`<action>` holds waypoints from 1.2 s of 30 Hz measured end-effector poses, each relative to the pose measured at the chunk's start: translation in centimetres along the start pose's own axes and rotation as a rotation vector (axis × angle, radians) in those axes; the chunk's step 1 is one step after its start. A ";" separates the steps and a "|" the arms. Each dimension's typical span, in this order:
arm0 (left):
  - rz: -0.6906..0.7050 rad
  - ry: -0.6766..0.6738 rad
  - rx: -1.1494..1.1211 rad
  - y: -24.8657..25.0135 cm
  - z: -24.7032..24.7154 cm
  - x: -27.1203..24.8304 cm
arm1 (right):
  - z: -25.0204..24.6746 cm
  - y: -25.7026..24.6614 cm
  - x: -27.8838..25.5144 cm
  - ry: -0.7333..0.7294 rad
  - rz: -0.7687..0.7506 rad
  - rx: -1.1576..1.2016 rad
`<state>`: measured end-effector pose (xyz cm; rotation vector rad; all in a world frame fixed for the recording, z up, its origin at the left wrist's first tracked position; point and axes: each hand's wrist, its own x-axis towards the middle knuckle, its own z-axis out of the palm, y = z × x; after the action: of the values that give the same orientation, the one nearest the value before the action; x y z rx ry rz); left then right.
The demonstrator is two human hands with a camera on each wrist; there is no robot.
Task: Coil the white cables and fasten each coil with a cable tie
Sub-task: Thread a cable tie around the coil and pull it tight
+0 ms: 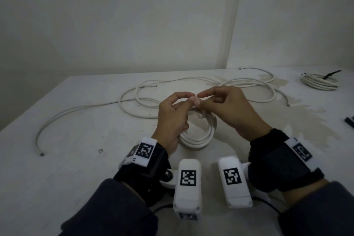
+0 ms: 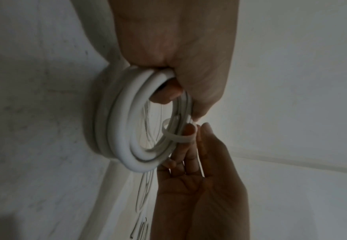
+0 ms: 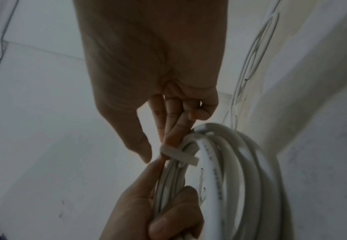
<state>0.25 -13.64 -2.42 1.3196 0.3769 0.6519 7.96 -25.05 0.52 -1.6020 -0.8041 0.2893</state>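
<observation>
Two hands [image 1: 172, 119] [image 1: 229, 109] hold one coil [image 1: 197, 140], one tie [image 3: 178, 155].

The work surface is a white table [image 1: 57, 159] with a matte, scuffed top. Pale brownish stains [image 1: 298, 120] mark its right half and far edge. Behind it stand two plain white walls [image 1: 115, 15], meeting in a vertical corner [image 1: 234, 25] right of centre. The left wall sits behind the table's far edge. Lighting is dim and even, without hard shadows.
</observation>
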 end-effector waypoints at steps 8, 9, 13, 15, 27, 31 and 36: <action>-0.044 -0.043 -0.019 -0.1 0.0 0.1 | -0.5 -0.4 0.1 0.008 -0.059 -0.238; -0.048 -0.052 -0.016 -0.2 0.0 0.1 | -0.5 -0.4 0.1 0.008 -0.063 -0.245; -0.047 -0.080 -0.018 -0.2 0.0 0.1 | -0.5 -0.1 0.3 0.013 -0.080 -0.302; -0.048 -0.082 -0.031 -0.1 0.0 0.1 | -0.5 0.0 0.4 0.031 -0.094 -0.323; -0.063 -0.107 -0.027 -0.2 0.1 0.2 | -0.7 0.9 0.8 -0.009 -0.138 -0.324; -0.068 -0.111 -0.033 -0.2 0.1 0.1 | -0.8 1.1 0.7 -0.012 -0.174 -0.359; -0.076 -0.105 -0.043 -0.2 0.2 0.0 | -0.9 1.1 0.8 -0.010 -0.189 -0.386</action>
<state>0.44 -13.81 -2.53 1.2868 0.3250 0.5224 9.43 -25.29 -0.09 -1.8651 -1.0579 0.0037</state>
